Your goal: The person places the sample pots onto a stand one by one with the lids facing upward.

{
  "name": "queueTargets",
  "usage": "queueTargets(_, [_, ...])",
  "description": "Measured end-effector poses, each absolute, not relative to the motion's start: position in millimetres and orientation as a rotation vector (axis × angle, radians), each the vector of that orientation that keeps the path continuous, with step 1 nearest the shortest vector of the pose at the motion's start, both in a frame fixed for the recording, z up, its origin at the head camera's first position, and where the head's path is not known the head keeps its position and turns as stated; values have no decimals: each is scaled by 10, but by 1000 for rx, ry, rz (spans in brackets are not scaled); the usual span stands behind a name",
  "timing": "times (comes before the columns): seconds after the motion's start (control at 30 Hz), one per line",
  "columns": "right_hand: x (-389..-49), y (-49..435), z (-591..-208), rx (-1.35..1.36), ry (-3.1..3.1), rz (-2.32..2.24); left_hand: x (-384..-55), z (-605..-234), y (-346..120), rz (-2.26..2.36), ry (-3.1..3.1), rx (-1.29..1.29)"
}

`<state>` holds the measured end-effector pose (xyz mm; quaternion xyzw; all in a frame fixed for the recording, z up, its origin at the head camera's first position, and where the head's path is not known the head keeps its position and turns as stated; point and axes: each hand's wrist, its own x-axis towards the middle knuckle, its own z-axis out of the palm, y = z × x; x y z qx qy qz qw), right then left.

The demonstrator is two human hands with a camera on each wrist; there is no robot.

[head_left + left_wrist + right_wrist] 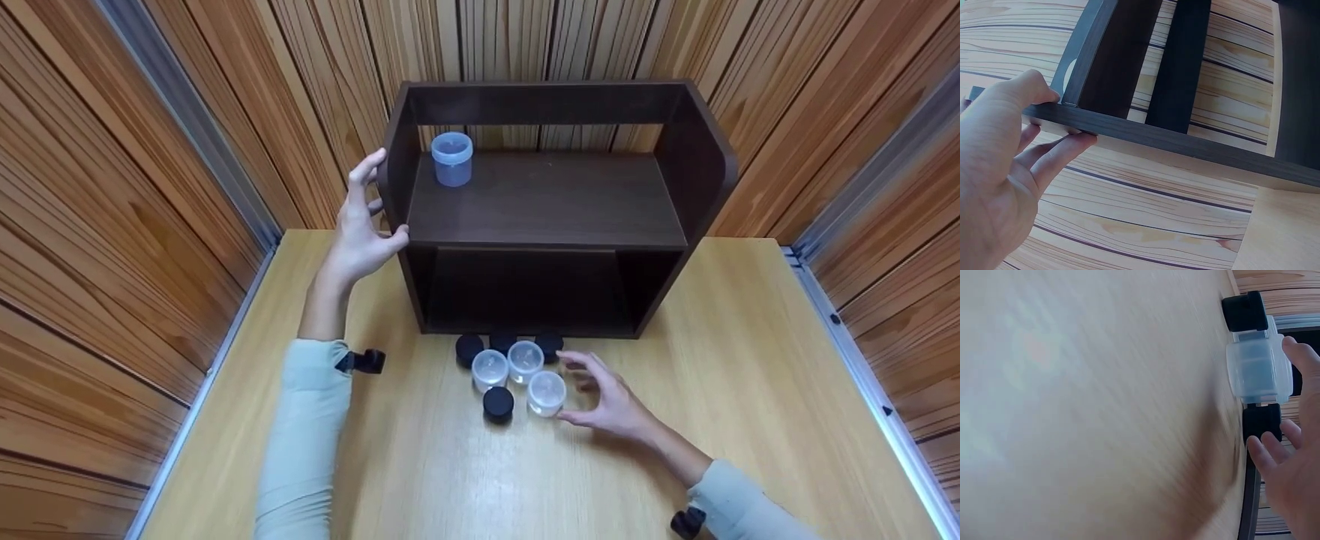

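Note:
At the left side of the dark brown two-tier shelf (555,202), my left hand (360,236) grips the side panel. In the left wrist view its thumb and fingers lie on opposite faces of that panel (1185,143). On the table before the shelf, my right hand (611,401) has its thumb and fingers spread beside a clear plastic jar (547,394), with the thumb tip right at its side. Two more clear jars, one left (490,370) and one behind (526,361), stand close by. The right wrist view shows the fingers (1261,455) overlapping a black container (1264,421).
A bluish translucent jar (453,159) sits on the upper tier at the left. One black container (498,405) stands in front of the clear jars, and several others (469,350) line the shelf's front edge. Wood-patterned walls (135,150) surround the table (420,480).

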<state>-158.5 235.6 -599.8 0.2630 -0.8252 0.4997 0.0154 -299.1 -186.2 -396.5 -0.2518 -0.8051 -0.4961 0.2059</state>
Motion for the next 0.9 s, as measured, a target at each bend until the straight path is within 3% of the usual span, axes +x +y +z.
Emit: queueTargets(0.9, [-1616,2106,-6171,882,-2602,1543,-2989,-3972,-1856,-1382,-2232,-714])
